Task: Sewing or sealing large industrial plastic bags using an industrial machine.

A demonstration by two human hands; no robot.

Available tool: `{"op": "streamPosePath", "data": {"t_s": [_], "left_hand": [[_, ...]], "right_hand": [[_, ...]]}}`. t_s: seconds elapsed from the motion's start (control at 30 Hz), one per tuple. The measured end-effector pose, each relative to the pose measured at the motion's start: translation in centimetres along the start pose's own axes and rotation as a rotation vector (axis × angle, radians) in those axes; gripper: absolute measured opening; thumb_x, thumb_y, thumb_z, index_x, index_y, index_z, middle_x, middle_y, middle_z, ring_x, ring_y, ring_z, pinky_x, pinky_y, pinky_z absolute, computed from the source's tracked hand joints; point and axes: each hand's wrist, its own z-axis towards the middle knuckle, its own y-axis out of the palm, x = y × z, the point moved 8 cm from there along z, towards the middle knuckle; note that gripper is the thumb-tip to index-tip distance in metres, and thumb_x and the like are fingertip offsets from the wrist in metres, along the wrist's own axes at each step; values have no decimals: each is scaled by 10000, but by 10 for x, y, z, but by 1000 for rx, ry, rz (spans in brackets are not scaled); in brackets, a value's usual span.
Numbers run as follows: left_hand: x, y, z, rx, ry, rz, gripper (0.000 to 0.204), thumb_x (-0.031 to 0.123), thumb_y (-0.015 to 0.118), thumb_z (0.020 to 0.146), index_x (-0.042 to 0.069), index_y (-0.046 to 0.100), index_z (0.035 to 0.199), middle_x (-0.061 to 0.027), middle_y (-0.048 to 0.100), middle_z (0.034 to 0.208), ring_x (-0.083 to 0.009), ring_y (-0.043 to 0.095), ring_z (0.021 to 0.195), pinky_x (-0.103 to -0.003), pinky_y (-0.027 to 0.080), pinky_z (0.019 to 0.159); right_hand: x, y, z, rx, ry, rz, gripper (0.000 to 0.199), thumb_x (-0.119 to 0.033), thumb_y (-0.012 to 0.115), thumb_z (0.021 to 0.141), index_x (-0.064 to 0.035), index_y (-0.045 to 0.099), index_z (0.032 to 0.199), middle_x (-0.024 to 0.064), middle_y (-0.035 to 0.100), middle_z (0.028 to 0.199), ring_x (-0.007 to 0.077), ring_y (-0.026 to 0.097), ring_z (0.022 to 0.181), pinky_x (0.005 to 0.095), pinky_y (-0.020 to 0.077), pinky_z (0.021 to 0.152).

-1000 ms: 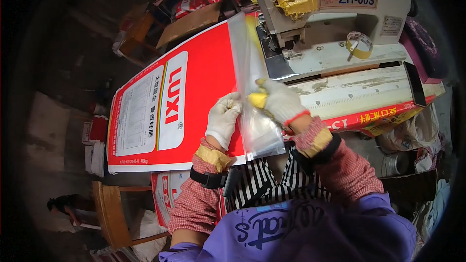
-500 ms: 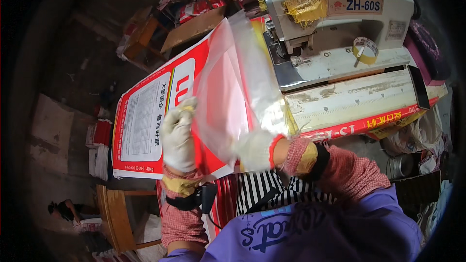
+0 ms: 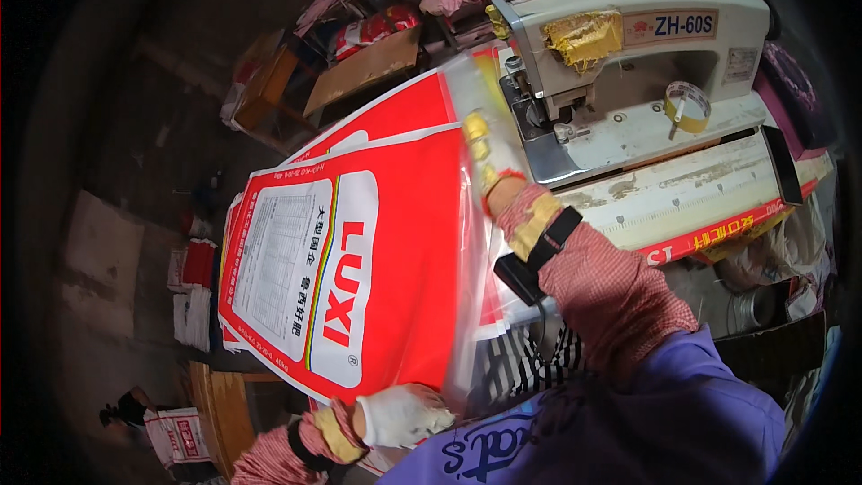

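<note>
A red and white printed sack (image 3: 417, 242) lies across a stack of like sacks (image 3: 422, 103), its open-looking edge toward my right. A clear plastic liner (image 3: 462, 341) sticks out along that edge. My left hand (image 3: 404, 415), in a white glove, is closed at the sack's near corner, pinching the edge there. At the far corner my right hand (image 3: 488, 154), gloved with yellowish fingertips, has its fingers bent over the sack and liner edge. The gloves hide exactly how much of the layers each hand holds.
A pale industrial sewing machine (image 3: 628, 13) stands at the right, with a tape roll (image 3: 688, 108) on its bed. A worn ruled board (image 3: 664, 193) runs in front of it. Wooden furniture (image 3: 220, 413) stands lower left; a person (image 3: 135, 409) is farther off.
My hands have moved apart, the left down toward me and the right away to the far corner. A sack now lies spread between them, where loose liner was being handled.
</note>
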Motion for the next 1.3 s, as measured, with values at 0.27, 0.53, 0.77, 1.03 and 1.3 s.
{"op": "streamPosePath", "data": {"t_s": [0.27,0.53,0.77,1.03,1.3], "left_hand": [[78,-245,57,862,-98,1064,382,145,664,625,60,527,971,-102,554,910,-260,530,855,-358,423,726],[-19,-245,138,82,-647,1245,116,149,538,742,88,595,823,-64,595,723,-246,617,707,-345,491,558],[-9,-326,128,778,-756,1344,159,178,463,827,83,503,947,-158,573,896,-317,598,762,-434,478,628],[48,-454,95,796,-938,1522,236,162,424,796,95,610,925,-142,625,906,-307,611,839,-410,491,720],[113,-465,64,873,-1016,1430,392,311,312,881,65,598,989,-157,577,1032,-328,535,979,-412,413,832]], "right_hand": [[0,48,-85,-746,97,-289,659,-446,524,792,-67,299,1282,116,622,860,278,603,704,332,463,622],[-2,69,-123,-983,-521,-799,407,-450,464,806,-70,607,839,115,599,725,269,581,630,355,466,595],[-18,43,-117,-1062,30,-548,555,-501,462,788,-147,418,1212,182,590,817,275,585,692,352,450,609],[43,82,-229,-937,-553,-265,364,-335,424,834,-120,515,1113,96,631,873,321,600,753,373,468,704],[177,-28,-141,-932,-231,-17,319,-313,459,824,-109,570,1043,121,618,911,259,612,729,355,475,684]]}}
